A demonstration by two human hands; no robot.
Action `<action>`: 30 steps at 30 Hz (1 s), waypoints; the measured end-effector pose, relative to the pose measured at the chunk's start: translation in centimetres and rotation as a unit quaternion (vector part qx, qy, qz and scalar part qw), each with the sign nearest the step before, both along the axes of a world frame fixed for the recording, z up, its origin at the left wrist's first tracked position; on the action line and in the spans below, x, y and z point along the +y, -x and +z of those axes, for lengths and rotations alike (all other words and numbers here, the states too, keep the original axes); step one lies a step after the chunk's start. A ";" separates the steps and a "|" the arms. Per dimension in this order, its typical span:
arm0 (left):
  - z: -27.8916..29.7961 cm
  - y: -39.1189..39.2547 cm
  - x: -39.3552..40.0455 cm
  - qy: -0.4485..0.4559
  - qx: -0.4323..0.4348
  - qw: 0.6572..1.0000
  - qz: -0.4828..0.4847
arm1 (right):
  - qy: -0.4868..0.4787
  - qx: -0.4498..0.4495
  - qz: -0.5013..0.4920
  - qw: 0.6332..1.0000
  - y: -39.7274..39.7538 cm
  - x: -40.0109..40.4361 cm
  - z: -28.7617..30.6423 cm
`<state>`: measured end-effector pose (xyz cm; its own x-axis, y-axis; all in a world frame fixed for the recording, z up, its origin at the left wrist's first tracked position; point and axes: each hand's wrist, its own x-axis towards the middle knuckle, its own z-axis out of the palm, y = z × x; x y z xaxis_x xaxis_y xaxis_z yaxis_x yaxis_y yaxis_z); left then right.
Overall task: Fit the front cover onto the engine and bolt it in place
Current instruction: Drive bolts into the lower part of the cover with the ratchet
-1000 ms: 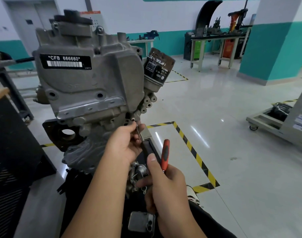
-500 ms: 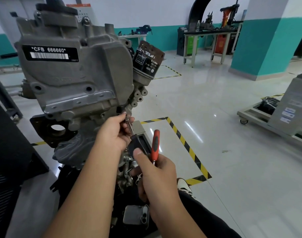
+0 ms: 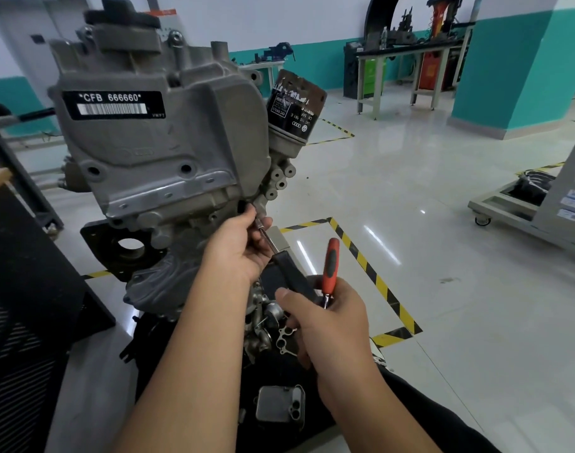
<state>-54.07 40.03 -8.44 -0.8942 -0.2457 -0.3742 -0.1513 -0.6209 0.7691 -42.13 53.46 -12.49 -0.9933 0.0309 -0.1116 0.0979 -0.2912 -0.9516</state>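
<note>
In the head view, the grey cast front cover (image 3: 162,148) is already seated on the engine (image 3: 155,282), which is carried upright on its stand, and bolting is judged to be under way at the cover's lower right corner. The driver's shaft (image 3: 268,238) is pinched near its tip by the fingers (image 3: 252,220) of the left hand (image 3: 237,253), while its black handle (image 3: 296,276) is gripped by the right hand (image 3: 328,318), with a red-handled tool (image 3: 330,266) held alongside. The cover is seen as ribbed aluminium with a barcode label (image 3: 113,104) (how many bolts remain cannot be told), beside a black oil filter (image 3: 294,111).
</note>
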 end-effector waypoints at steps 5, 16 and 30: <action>0.0 -0.1 0.1 -0.011 0.007 1.000 0.006 | -0.001 -0.007 -0.002 1.000 0.0 0.1 0.5; 0.1 -0.8 0.0 -0.031 0.022 0.999 0.005 | -0.004 0.013 0.015 1.000 0.0 -0.4 0.2; 0.0 -1.6 0.6 0.005 0.024 1.000 -0.008 | 0.045 0.013 0.003 0.999 -0.3 -0.6 0.6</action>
